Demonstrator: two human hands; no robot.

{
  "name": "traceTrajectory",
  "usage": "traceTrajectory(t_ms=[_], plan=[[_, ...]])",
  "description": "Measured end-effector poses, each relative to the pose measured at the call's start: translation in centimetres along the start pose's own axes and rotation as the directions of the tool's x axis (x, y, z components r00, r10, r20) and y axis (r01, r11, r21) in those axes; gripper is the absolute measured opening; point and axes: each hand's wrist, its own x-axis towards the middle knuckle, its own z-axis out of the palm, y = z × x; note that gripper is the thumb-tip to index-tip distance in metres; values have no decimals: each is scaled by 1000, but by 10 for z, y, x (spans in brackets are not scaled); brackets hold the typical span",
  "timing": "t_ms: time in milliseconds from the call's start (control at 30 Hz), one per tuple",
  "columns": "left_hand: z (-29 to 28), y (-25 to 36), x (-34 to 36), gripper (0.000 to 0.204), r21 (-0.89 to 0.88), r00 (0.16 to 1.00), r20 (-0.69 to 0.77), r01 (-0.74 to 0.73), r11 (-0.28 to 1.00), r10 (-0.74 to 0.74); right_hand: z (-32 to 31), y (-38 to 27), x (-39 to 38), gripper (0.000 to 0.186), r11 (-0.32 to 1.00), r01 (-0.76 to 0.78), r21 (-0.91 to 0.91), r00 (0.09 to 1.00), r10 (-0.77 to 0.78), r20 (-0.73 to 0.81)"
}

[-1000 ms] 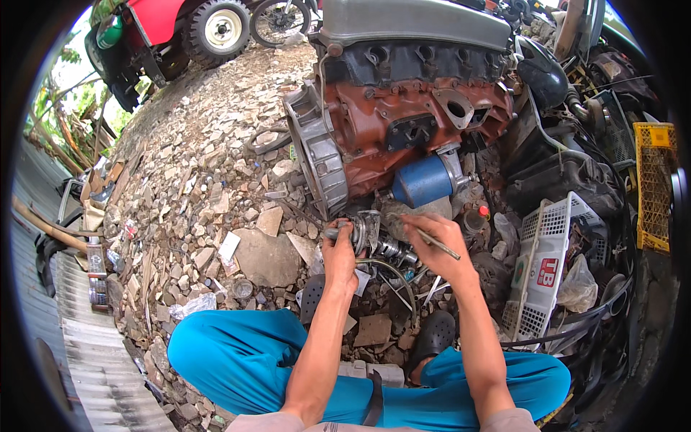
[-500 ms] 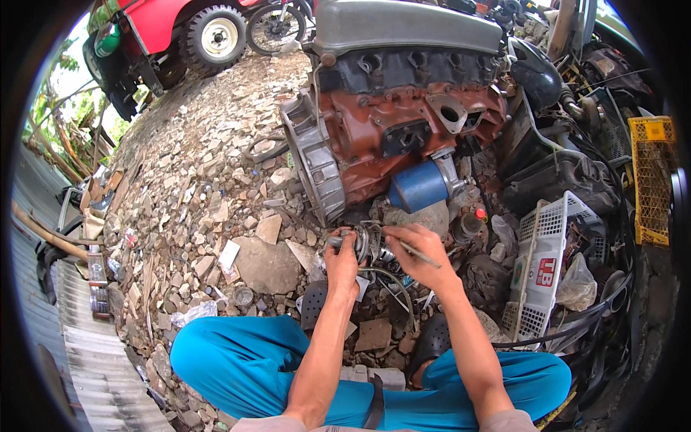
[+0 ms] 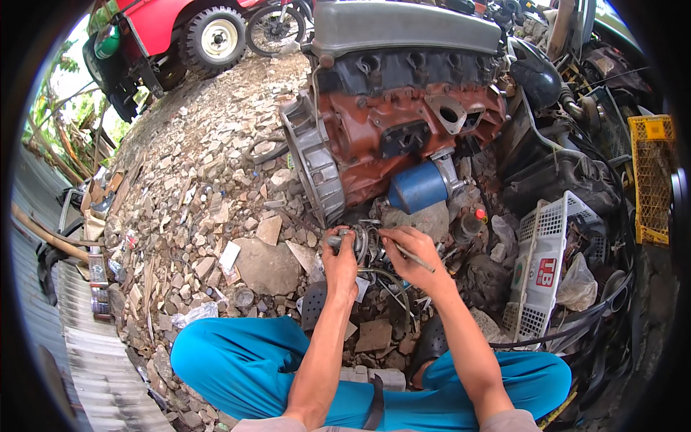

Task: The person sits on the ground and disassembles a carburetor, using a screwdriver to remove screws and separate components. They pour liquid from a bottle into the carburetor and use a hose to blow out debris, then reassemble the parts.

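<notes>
My left hand (image 3: 340, 268) is closed around a round, grey metal part with ringed edges (image 3: 365, 243), below the engine's lower left corner. Pinched in my right hand (image 3: 419, 268) is a slim, stick-like grey tool (image 3: 415, 258). Its rear end points down to the right, while the fingertips and the hidden front end are at the metal part's right side. Just beyond both hands stands a large engine block (image 3: 353, 147), rust-red with a black upper section and a grey cover. A blue cylindrical filter (image 3: 417, 189) is mounted low on its side.
Broken stones (image 3: 209, 180) cover the ground, with a flat slab (image 3: 270, 265) left of my hands. A white plastic basket (image 3: 536, 277) of parts and a yellow crate (image 3: 651, 180) stand at the right. A hose (image 3: 403, 291) curves below my right hand. Behind is a red vehicle (image 3: 155, 25).
My right hand has shifted slightly left and down with the slim tool, against the metal part. The left hand stays nearly in place, still gripping the part.
</notes>
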Motion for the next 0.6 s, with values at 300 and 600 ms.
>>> traceTrajectory(t_ms=[300,600], plan=[[-9,-9,11,11,23,1000,16,17,1000,-18,2,-5,-1,13,1000,24,10,1000,-24,18],[-12,-11,10,10,74,995,73,64,995,-70,1,6,-4,21,995,100,-13,993,-99,66]])
